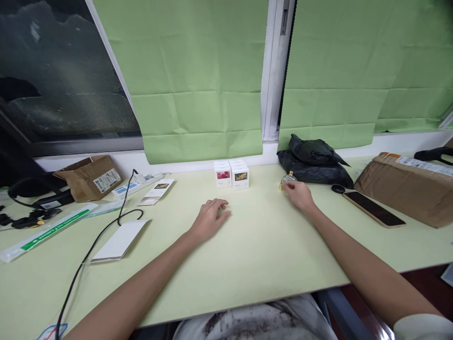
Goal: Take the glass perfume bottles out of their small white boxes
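My left hand [209, 221] rests on the table with its fingers loosely curled, thumb apart, and nothing in it. Beyond it stand small white boxes in two rows; a box with a pink picture [222, 175] and a box with a yellow-brown picture [241, 177] face me. Over on the right, my right hand [299, 194] pinches at the near edge of a small round item with a gold-coloured top [289, 177]. A bit of yellow shows by the fingertips. The fingers partly hide the round item, so its exact kind cannot be made out.
Black plastic parcels [314, 163], a phone [373, 208], a round black cap [338, 189] and a brown package [410, 189] lie at right. At left are an open brown carton [90, 177], flattened white boxes [122, 240], a power strip [136, 185] and a black cable [95, 243].
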Available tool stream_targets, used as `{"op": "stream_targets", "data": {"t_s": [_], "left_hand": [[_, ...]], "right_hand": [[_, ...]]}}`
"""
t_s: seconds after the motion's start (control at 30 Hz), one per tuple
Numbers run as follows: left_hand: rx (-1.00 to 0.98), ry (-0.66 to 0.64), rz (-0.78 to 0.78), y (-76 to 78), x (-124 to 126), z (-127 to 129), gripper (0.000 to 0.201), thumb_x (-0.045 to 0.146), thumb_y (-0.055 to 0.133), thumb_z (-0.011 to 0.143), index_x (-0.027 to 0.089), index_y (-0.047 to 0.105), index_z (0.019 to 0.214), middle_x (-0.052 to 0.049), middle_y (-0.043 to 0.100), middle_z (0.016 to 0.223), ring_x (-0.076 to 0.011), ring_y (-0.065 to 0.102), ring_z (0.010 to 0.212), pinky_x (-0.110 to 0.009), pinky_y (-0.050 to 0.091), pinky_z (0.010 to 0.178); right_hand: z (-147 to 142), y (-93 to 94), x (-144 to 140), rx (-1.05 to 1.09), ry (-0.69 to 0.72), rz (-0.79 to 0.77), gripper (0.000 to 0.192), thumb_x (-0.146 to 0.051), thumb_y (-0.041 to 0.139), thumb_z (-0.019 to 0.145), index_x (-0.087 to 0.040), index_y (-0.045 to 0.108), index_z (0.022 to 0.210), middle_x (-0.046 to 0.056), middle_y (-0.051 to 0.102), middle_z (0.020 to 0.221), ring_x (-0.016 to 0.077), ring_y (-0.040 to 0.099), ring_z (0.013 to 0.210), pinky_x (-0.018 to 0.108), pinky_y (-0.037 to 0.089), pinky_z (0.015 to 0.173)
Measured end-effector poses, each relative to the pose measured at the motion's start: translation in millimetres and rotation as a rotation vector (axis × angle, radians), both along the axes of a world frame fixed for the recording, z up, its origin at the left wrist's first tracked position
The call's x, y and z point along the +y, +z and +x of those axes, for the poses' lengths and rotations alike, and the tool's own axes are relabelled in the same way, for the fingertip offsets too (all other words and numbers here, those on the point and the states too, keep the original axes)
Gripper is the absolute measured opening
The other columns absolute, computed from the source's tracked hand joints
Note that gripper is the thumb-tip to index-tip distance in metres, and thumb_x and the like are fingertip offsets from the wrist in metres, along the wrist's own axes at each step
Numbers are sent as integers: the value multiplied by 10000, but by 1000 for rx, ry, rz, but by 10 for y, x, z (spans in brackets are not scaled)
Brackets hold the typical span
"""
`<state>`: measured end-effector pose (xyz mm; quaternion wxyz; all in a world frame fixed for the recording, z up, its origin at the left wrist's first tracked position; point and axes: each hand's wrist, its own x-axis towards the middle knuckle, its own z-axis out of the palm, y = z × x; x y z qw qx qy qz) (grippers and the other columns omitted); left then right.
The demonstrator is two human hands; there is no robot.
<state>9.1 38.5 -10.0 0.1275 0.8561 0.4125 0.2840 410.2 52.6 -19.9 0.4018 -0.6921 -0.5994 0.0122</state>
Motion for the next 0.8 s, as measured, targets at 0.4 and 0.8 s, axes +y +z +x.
{"op": "stream_targets", "data": {"t_s": [0.4, 0.8], "left_hand": [[19, -5, 5, 0, -4, -11, 220, 399, 550, 1036, 292, 617, 1215, -26, 684, 1127, -254, 596, 1092, -439, 435, 985], [25, -15, 19, -7, -2, -7, 241, 398, 541, 1037, 282, 616, 1236, -41, 680, 1134, -264, 586, 1098, -450, 433, 985]], "right_hand": [[259, -58, 151, -405, -29, 230, 418, -378, 485, 1042, -202, 688, 1361, 157, 620, 1385, 331, 516, 1200, 475, 405, 1049], [204, 111, -6, -454, 26, 247, 377, -331, 430, 1056, -209, 720, 1264, 148, 674, 1184, 312, 535, 1053, 439, 423, 947]]}}
